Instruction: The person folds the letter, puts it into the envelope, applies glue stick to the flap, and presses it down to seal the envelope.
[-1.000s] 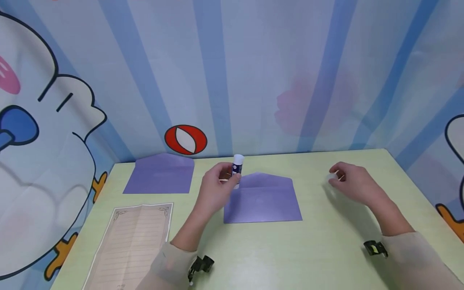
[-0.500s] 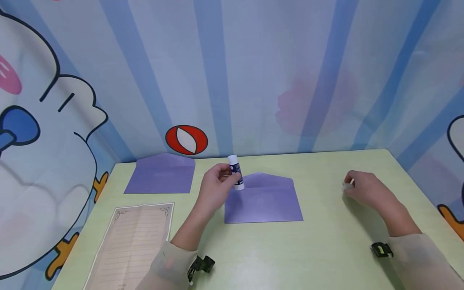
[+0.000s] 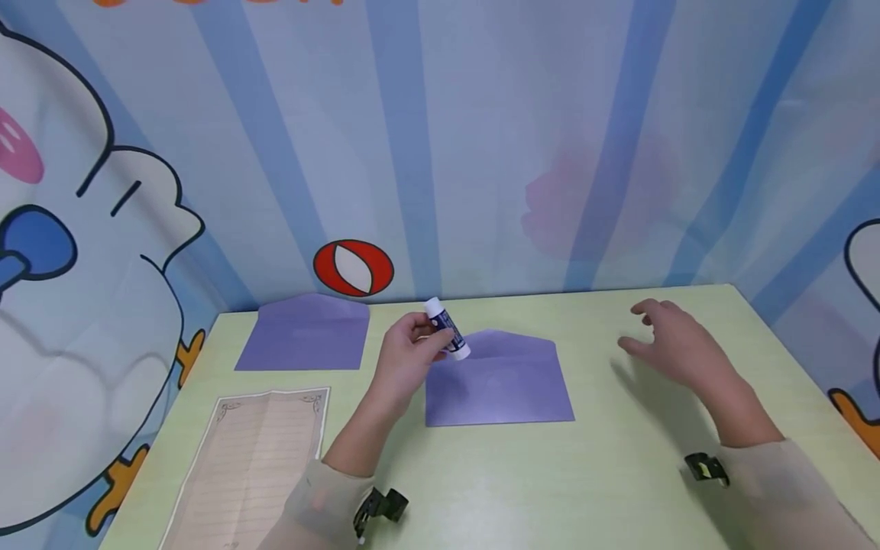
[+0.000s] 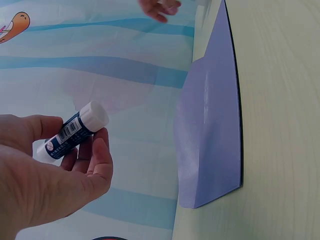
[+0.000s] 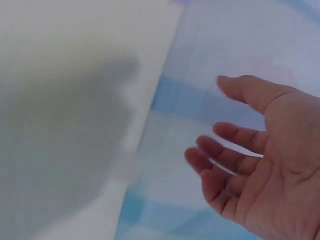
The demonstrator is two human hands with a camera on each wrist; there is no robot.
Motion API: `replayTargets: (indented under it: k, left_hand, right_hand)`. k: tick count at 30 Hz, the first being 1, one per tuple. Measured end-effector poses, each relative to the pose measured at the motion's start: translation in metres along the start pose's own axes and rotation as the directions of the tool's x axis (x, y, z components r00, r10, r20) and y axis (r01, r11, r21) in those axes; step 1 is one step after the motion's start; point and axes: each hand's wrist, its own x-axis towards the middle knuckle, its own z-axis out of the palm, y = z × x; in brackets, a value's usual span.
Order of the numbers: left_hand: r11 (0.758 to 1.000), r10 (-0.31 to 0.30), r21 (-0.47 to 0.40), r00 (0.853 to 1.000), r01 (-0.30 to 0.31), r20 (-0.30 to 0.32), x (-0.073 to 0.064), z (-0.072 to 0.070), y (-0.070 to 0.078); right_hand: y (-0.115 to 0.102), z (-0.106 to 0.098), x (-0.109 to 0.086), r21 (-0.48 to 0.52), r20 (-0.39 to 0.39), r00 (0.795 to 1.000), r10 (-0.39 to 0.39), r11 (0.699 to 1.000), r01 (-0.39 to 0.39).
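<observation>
Since the earlier frame, the right hand has shifted slightly left and let go of its small pale item, and the glue stick has tipped further over to the left. Landmark for all positions: the middle purple envelope, lying flap up on the table. The glue stick is held raised, tilted, at the envelope's far left corner, gripped between thumb and fingers of the left hand. The right hand is well to the envelope's right, fingers parted, holding nothing. The stick's dark blue label bears a barcode and a small round mark; its print is too small to read. Left of the envelope lie a second purple envelope, farther back, and a ruled sheet with ornamented corners, nearer. Orange lettering on the backdrop behind the envelope is cut off, illegible.
</observation>
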Motion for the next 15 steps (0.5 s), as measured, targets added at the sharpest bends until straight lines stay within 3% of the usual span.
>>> replayTargets:
  k: [8,15]
  left_hand:
    - [0.997,-0.014,-0.079,1.0,0.016,0.026,-0.001,0.001,-0.002]
    - [0.99,-0.029,-0.139,0.998,0.036,0.053,-0.001,0.003,-0.006]
  right_hand:
    - [-0.071,0.018,0.007,0.215,-0.1,0.985,-0.144,0.963,0.163]
    - [-0.122,0.055,0.012,0.388,-0.152,0.952,-0.267,0.869,0.306]
